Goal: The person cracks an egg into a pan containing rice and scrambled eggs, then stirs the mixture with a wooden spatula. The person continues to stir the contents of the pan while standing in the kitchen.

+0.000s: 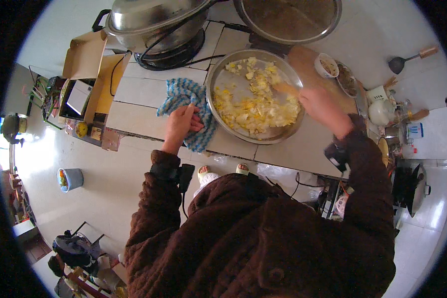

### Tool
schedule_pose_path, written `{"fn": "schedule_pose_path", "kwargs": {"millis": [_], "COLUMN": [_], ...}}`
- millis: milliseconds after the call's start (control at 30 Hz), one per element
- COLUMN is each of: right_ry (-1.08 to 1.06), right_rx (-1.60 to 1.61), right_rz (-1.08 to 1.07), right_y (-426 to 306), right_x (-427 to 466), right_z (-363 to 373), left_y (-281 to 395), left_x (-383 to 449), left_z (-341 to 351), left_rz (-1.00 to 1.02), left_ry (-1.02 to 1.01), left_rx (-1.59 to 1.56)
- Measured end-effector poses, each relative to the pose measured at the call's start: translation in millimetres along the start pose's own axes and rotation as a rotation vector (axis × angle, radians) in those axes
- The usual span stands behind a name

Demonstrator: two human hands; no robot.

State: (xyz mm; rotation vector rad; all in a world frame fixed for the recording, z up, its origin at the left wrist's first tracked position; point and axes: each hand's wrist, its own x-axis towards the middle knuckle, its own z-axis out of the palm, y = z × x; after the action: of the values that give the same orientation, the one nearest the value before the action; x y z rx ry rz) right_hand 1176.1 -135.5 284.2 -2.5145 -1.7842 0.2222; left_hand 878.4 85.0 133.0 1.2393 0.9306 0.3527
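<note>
A round metal tray sits on the tiled counter before me, with crumbled yellow and pale food spread across it. My right hand is at the tray's right rim, gripping a wooden spatula whose blade reaches into the food; its handle is hidden in my fist. Left of the tray lies a blue-and-white striped towel. Over this towel is my left hand, fingers loosely curled; whether they pinch the cloth cannot be told.
A lidded steel pot stands on a black-based cooker at the back left, its black cable crossing the counter. Behind the tray is a large steel basin. A white bowl stands right, on a brown board. An opened cardboard box is at left.
</note>
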Motion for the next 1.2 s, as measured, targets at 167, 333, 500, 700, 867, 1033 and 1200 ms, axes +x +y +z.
{"fn": "schedule_pose_path", "kwargs": {"millis": [167,333,500,700,867,1033,1200], "right_ry": [-0.142,0.019,-0.146,-0.049,-0.096,-0.122,-0.033], "right_rx": [0.074,0.102,0.017,0.023,0.056,0.027,0.001], "right_rz": [-0.055,-0.122,-0.157,-0.199,-0.261,-0.329,-0.334], "right_y": [-1,-12,-4,-17,-5,7,-9], "right_x": [-28,-8,-32,-3,-3,-37,-1], "right_z": [-13,-4,-22,8,0,-22,27], "left_y": [-4,-2,-2,0,-2,-4,1], "left_x": [3,3,2,2,1,1,1], "left_z": [0,0,0,1,0,-1,1], "left_rz": [0.023,0.004,0.021,0.017,0.014,0.011,-0.013], "left_ry": [0.005,0.009,0.006,0.012,0.023,0.035,0.035], "left_rx": [0.014,0.013,0.014,0.027,0.017,0.018,0.064]}}
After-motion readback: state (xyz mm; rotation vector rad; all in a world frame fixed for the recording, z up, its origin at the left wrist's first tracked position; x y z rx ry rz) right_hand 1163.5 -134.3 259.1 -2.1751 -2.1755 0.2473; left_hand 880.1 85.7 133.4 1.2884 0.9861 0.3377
